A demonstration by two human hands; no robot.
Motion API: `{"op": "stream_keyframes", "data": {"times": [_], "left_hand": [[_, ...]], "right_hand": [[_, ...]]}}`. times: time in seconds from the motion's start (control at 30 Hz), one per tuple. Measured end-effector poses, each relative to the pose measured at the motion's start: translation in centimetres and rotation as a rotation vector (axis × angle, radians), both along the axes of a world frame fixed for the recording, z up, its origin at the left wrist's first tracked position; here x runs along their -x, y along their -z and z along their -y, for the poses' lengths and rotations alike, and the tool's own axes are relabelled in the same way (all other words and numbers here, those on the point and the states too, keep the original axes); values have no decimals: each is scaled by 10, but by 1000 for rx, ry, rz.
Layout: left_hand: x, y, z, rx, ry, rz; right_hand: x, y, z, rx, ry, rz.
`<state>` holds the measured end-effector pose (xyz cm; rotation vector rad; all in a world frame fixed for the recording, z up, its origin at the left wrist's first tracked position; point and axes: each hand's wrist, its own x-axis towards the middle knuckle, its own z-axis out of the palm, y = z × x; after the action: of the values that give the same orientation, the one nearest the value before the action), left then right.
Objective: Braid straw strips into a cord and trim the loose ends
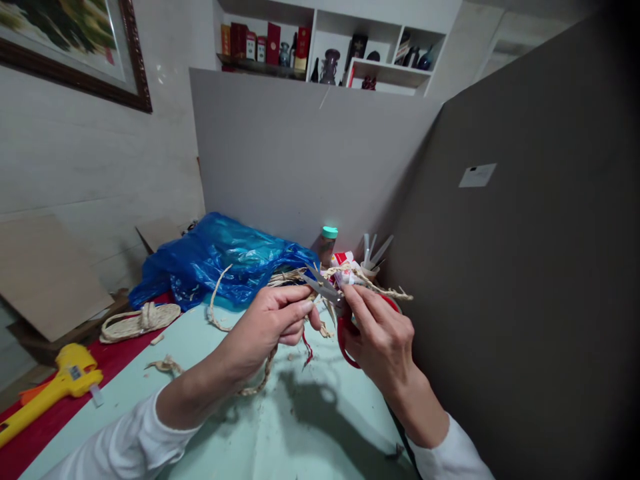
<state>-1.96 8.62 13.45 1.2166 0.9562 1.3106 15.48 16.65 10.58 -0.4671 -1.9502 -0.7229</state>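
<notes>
My right hand (383, 337) grips red-handled scissors (330, 293), whose grey blades point up and left, slightly apart. My left hand (273, 320) pinches a braided straw cord (260, 380) right beside the blades; the cord loops down under my wrist and onto the pale green mat (280, 427). Loose straw strands (380, 288) stick out above both hands. Both hands hover over the mat's far part.
A crumpled blue plastic bag (225, 257) lies behind the hands. A coil of braided straw (140, 320) and a yellow glue gun (55, 387) rest at the left on red cloth. A green-capped bottle (326, 243) and a cup of sticks (371, 257) stand by grey partition boards (500, 267).
</notes>
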Motion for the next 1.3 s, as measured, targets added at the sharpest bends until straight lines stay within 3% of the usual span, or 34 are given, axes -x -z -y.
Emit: {"op": "stream_keyframes", "data": {"times": [0.33,0.5,0.6,0.7,0.8,1.0,1.3], "left_hand": [[5,-1,-5,11,-3,113],[7,-5,-5,18,19,210],[6,-6,-4,15,15,189],[7,-6,-4,10,-6,135],[8,-5,-4,49,10,145],[10,-7,-1,108,182,320],[9,-12,1,120,41,461]], "right_hand": [[0,4,-4,20,-22,36],[-4,-3,-5,254,-24,-86],[-5,-7,-4,426,-95,-134],[-3,-7,-2,486,-91,-146],[-2,-6,-3,486,-33,-140],[-7,-6,-10,421,123,-85],[-4,-14,6,300,69,-96]]}}
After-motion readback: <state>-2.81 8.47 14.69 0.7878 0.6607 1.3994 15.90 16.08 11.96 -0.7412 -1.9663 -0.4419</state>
